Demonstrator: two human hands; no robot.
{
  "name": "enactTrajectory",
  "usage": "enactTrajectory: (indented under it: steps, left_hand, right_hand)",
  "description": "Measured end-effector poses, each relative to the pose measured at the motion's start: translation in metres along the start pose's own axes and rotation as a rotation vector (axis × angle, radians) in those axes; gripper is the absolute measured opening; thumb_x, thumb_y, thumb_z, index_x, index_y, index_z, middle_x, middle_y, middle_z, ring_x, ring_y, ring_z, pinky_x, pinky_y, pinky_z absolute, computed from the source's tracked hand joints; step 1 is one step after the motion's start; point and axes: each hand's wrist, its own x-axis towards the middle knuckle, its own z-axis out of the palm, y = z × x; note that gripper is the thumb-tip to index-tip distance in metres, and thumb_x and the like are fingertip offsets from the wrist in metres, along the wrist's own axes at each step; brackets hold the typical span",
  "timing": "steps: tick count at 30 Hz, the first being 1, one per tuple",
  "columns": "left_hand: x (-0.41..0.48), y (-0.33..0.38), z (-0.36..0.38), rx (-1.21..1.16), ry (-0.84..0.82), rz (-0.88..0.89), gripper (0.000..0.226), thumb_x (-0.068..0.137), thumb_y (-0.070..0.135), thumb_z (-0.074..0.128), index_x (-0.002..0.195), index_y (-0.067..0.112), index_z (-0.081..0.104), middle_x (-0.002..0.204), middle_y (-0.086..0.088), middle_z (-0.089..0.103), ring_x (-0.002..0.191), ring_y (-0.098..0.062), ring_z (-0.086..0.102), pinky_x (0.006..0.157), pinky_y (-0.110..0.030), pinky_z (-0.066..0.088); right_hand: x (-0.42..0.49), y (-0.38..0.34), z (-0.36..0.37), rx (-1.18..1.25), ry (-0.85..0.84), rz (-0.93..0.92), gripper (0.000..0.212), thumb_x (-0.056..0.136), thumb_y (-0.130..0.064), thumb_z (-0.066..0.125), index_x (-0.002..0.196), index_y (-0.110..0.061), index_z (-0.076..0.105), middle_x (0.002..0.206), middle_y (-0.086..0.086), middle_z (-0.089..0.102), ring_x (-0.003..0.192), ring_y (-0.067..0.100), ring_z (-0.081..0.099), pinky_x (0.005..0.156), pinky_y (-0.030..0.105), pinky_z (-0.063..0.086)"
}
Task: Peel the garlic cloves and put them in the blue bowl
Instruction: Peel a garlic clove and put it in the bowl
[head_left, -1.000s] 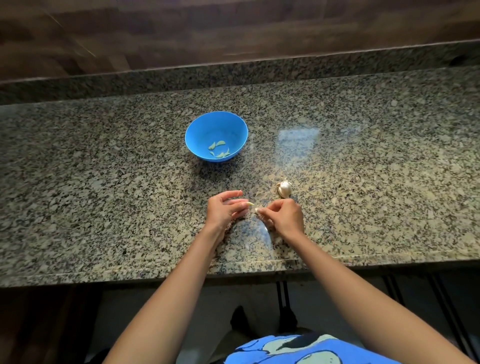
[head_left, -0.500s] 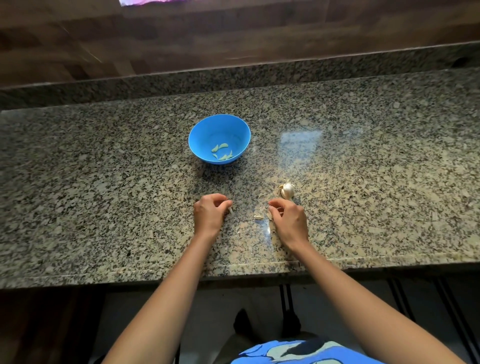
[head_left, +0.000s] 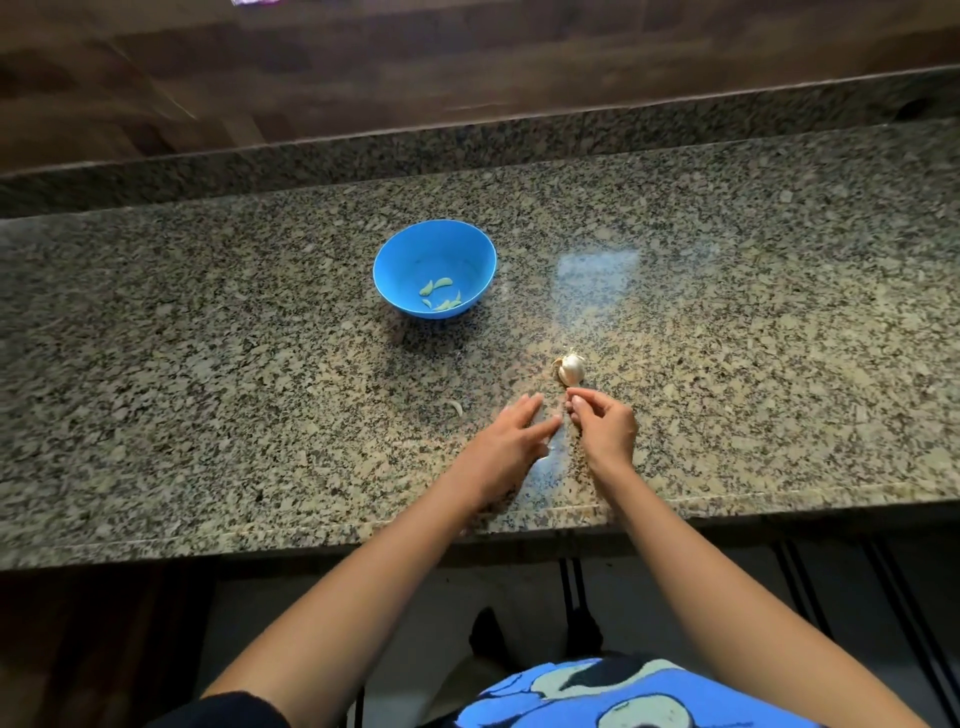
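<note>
— What is the surface?
— A polished, speckled granite countertop (head_left: 208, 364). One round, smooth blue bowl (head_left: 400, 260) sits on it, holding about five pale, curved peeled cloves (head_left: 442, 283).
— And the garlic?
— One papery white garlic bulb (head_left: 570, 369) lies right of the bowl, just beyond the right hand (head_left: 605, 431). Its curled fingertips pinch together; on what, I cannot tell. The left hand (head_left: 506, 441) has its fingers straight and apart, blurred. One curled skin scrap (head_left: 457, 408) lies to its left.

Left of the blue bowl (head_left: 415, 262) the counter (head_left: 208, 338) is free. The garlic head (head_left: 570, 368) stands front-right of it, a pale scrap (head_left: 456, 408) directly in front.
</note>
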Motion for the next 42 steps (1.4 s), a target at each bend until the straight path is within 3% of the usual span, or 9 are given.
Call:
enactTrajectory:
  steps: [6,11,17,19,22,26,30,37,42]
  left_hand:
    - [-0.026,-0.032,-0.012,0.123,0.047,0.218,0.053,0.089,-0.007,0.043,0.136,0.018,0.045,0.145,-0.002,0.039,0.135,-0.016,0.035,0.112,-0.034,0.028]
    - [-0.035,-0.044,-0.006,0.257,0.273,0.323,0.034,0.070,-0.009,0.054,0.099,0.002,0.069,0.098,-0.015,0.070,0.084,-0.025,0.069,0.073,-0.032,0.057]
    - [-0.034,-0.027,-0.001,0.208,0.247,-0.035,0.014,0.086,-0.008,0.053,0.086,0.002,0.063,0.084,-0.008,0.064,0.067,-0.013,0.054,0.059,-0.016,0.045]
    - [-0.038,-0.017,-0.006,-0.019,0.292,-0.300,0.009,0.087,0.002,0.059,0.088,0.006,0.066,0.088,0.000,0.065,0.072,-0.010,0.059,0.062,-0.016,0.049]
    - [-0.051,-0.018,-0.032,-1.107,0.315,-0.790,0.012,0.080,0.001,0.066,0.092,0.000,0.069,0.088,-0.003,0.067,0.075,-0.010,0.062,0.057,-0.016,0.053]
    - [-0.100,-0.053,-0.059,-2.024,0.515,-0.929,0.010,0.080,-0.012,0.058,0.078,-0.007,0.065,0.072,-0.017,0.064,0.066,-0.019,0.063,0.050,-0.022,0.055]
    - [-0.153,-0.085,-0.056,-2.067,0.747,-0.875,0.041,0.088,-0.010,0.047,0.054,0.001,0.068,0.056,-0.007,0.065,0.050,-0.011,0.064,0.048,-0.018,0.053]
    - [-0.141,-0.071,-0.048,-1.917,0.637,-0.813,0.030,0.084,-0.014,0.050,0.063,-0.001,0.068,0.056,-0.006,0.065,0.053,-0.008,0.064,0.054,-0.016,0.054]
    - [-0.102,-0.059,-0.051,-1.873,0.609,-0.806,0.013,0.082,-0.012,0.057,0.076,-0.002,0.063,0.071,-0.009,0.064,0.065,-0.013,0.063,0.057,-0.016,0.055]
  right_hand:
    - [-0.004,-0.006,-0.002,-0.001,-0.013,0.006,0.022,0.089,-0.011,0.056,0.109,-0.010,0.066,0.085,-0.002,0.066,0.089,0.029,0.065,0.081,0.043,0.054]
    - [-0.008,-0.005,0.000,0.003,0.009,0.000,0.022,0.090,-0.011,0.055,0.109,-0.009,0.065,0.092,0.005,0.068,0.073,0.020,0.060,0.068,0.033,0.053]
    - [-0.025,-0.007,0.018,0.060,-0.050,0.049,0.019,0.089,-0.010,0.056,0.105,-0.007,0.066,0.075,-0.001,0.064,0.070,0.017,0.055,0.069,0.031,0.049]
    - [-0.031,-0.008,0.029,0.094,-0.093,0.078,0.018,0.088,-0.009,0.057,0.102,-0.006,0.067,0.079,0.002,0.067,0.072,0.018,0.057,0.073,0.031,0.049]
    - [-0.042,-0.010,0.048,0.109,-0.189,0.080,0.014,0.088,-0.010,0.057,0.094,-0.010,0.069,0.086,0.005,0.068,0.075,0.015,0.059,0.066,0.027,0.050]
    - [-0.068,-0.020,0.094,0.096,-0.433,0.028,0.012,0.087,-0.005,0.058,0.087,-0.009,0.069,0.081,0.005,0.068,0.077,0.017,0.060,0.074,0.031,0.052]
    - [-0.108,-0.027,0.147,0.053,-0.641,-0.019,0.017,0.086,-0.005,0.059,0.099,0.001,0.068,0.092,0.013,0.068,0.079,0.019,0.061,0.074,0.028,0.050]
    - [-0.079,-0.018,0.102,-0.246,-0.208,-0.426,0.025,0.086,-0.022,0.062,0.109,-0.011,0.065,0.107,0.006,0.066,0.099,0.020,0.061,0.085,0.023,0.043]
    - [-0.073,0.016,0.058,-0.961,-0.183,-0.376,0.070,0.096,-0.052,0.014,0.146,-0.005,0.002,0.154,0.014,-0.004,0.142,0.025,-0.005,0.110,0.037,-0.010]
